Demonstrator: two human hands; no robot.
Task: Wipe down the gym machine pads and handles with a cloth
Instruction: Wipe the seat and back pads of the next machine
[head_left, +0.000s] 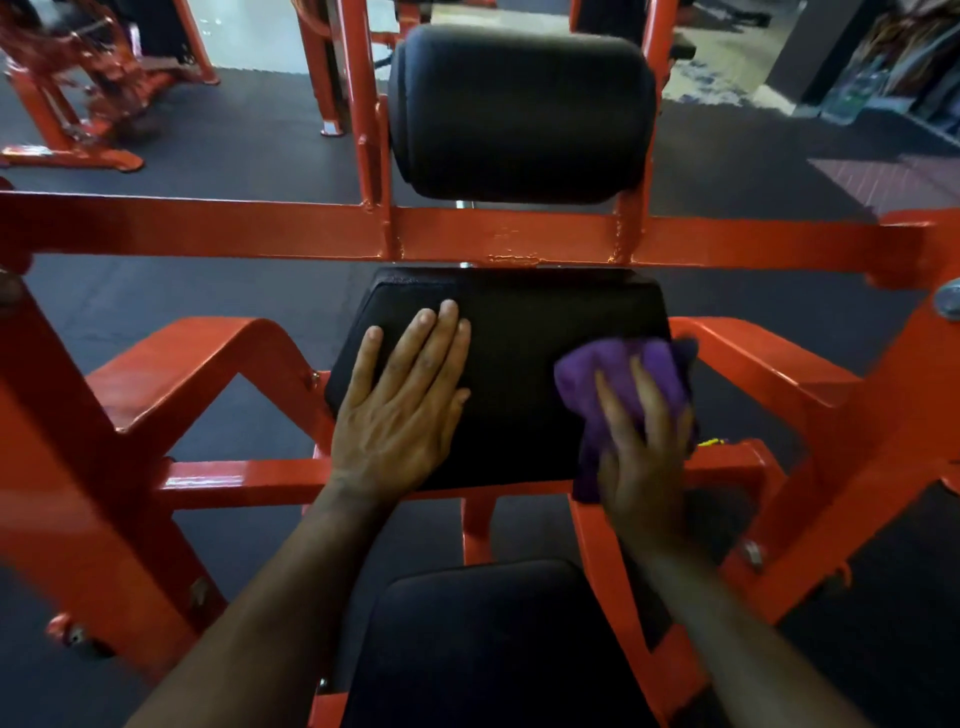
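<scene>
Head view showed no legible writing or brand on any surface. Nearest the camera sat a black seat pad (488, 644), and both forearms reached over it toward the black middle pad (514, 374), the landmark here. The left hand (402, 400) lay flat on the left half of the middle pad, fingers straight and close together, thumb spread toward the pad's centre, holding nothing. The right hand (647, 457) pressed a purple cloth (628, 384) against the right edge of the middle pad, fingers extended over the bunched fabric; the hand was motion-blurred, so whether the thumb hooked under the cloth could not be told. The cloth hung partly over the pad's right side, down to the orange frame (311, 234) rail below it. Orange bars of that frame ran left, right and just beyond the middle pad. Farther than the crossbar stood a black roller pad (519, 114), upright between two orange posts. Beyond the middle pad to the left stood another orange machine (78, 104) on dark rubber flooring (234, 130).
</scene>
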